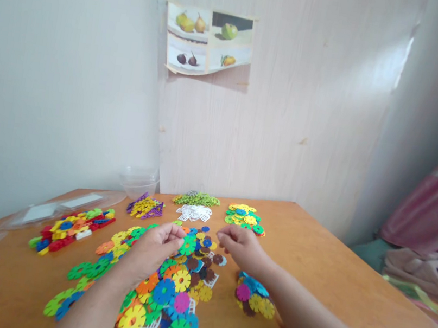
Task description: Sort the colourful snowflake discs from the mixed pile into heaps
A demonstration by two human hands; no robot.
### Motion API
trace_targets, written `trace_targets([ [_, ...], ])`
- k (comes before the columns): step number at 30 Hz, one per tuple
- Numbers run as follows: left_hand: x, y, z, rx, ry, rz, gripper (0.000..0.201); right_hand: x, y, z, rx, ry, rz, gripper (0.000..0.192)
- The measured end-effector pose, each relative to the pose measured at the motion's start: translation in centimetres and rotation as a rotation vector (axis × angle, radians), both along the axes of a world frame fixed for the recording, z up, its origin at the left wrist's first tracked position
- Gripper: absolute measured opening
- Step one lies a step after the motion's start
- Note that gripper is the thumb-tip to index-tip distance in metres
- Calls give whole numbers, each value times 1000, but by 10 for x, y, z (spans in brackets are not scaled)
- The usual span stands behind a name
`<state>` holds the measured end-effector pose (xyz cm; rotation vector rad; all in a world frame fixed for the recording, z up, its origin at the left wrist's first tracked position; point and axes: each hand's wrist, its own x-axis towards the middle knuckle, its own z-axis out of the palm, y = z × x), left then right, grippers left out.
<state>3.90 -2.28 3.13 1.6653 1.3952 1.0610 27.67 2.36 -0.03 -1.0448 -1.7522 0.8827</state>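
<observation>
The head view shows the left hand (155, 247) pinching a green disc (187, 245) over the central pile of discs (175, 289) on the table (330, 274), while the right hand (241, 247), fingers curled narrow, seems to be picking another piece, so joining needs slots aligned.

The wooden desk (330, 268) carries heaps of toy discs (172, 283) mid-desk, smaller piles (197, 199) by its far edge, and lids (60, 206) at its left edge.

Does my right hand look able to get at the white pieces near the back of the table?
Probably yes. The right hand hovers just in front of the white pieces, and only low, flat discs lie between them, with nothing tall standing in the way.
</observation>
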Motion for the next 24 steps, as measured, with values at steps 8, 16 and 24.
trace_targets([
  [8,18,-4,-6,1,-40,-158,26,-24,-19,-4,-229,106,234,11],
  [16,11,0,0,29,18,1,38,32,28,-1,-231,332,-286,13],
  [24,3,2,3,27,44,31,43,78,60,-23,-332,417,-599,11],
])
